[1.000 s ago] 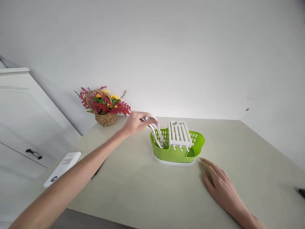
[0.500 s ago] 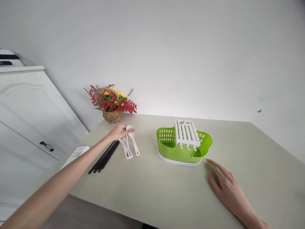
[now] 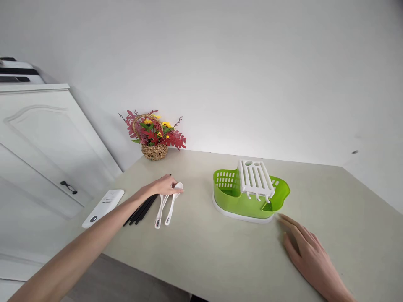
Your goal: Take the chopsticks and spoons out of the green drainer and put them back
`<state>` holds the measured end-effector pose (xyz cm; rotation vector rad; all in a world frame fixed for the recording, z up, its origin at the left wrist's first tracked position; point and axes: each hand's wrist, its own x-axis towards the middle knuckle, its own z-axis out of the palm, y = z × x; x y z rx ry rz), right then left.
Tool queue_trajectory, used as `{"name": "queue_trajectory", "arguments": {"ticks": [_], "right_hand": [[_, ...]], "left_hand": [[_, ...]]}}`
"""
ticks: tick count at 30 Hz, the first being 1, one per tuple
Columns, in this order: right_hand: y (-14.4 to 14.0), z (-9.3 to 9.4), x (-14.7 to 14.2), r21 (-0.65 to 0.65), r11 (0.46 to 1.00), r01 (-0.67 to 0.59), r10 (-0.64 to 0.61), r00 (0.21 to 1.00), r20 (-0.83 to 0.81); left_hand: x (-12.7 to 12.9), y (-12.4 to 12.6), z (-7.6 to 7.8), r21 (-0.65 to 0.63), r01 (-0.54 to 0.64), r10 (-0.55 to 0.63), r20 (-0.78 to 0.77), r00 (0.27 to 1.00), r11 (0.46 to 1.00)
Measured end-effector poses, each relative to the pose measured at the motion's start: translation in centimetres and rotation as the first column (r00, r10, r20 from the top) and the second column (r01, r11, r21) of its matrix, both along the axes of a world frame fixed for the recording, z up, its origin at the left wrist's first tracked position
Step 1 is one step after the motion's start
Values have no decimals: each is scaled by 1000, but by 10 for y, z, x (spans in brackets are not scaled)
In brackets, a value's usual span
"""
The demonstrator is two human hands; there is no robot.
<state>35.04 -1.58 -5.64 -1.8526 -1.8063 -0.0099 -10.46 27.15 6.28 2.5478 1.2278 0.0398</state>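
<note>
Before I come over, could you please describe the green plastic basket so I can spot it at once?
On the pale tabletop, look between the left hand, at the white long-handled spoons, and the right hand. There stands the green plastic basket. Unlike the brown woven flower basket, it carries a slatted white rack.

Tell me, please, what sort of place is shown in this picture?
Probably a room in a home, perhaps a kitchen or dining area. The green utensil basket, white spoons and white panelled cabinet suggest it.
</note>
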Motion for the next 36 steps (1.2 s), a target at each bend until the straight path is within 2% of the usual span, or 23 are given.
{"name": "queue_trajectory", "arguments": {"ticks": [7, 13, 16, 20, 24, 27, 29, 32, 34, 36], "right_hand": [[-1, 1, -1, 2, 1000, 19, -19, 1000, 9], [-1, -1, 0, 9, 1000, 9, -9, 1000, 13], [0, -3, 1, 9, 1000, 2, -2, 1000, 14], [-1, -4, 2, 12, 1000, -2, 2, 1000, 7], [-1, -5, 2, 19, 1000, 1, -1, 1000, -17], [-1, -5, 2, 27, 1000, -9, 10, 1000, -29], [0, -5, 3, 32, 999, -15, 16, 999, -36], [0, -4, 3, 42, 999, -25, 27, 998, -49], [0, -3, 2, 48, 998, -32, 34, 998, -58], [0, -2, 2, 45, 998, -34, 37, 997, -68]], "left_hand": [[2, -13, -10, 172, -20, 12, 49, 999, 985], [9, -27, -12, 346, -31, 44, -30, 999, 938], [14, -30, -10, 390, -36, 64, -57, 996, 920], [19, -32, 2, 401, -73, 140, -140, 980, 913], [31, -34, 30, 483, -110, 187, -115, 976, 869], [59, -42, 59, 572, -110, 120, 20, 993, 813], [90, -55, 79, 611, -68, -23, 140, 990, 789], [150, -94, 104, 633, -22, -241, 326, 914, 774], [191, -127, 110, 629, 16, -321, 374, 870, 777], [224, -159, 106, 639, 87, -367, 320, 873, 765]]}}
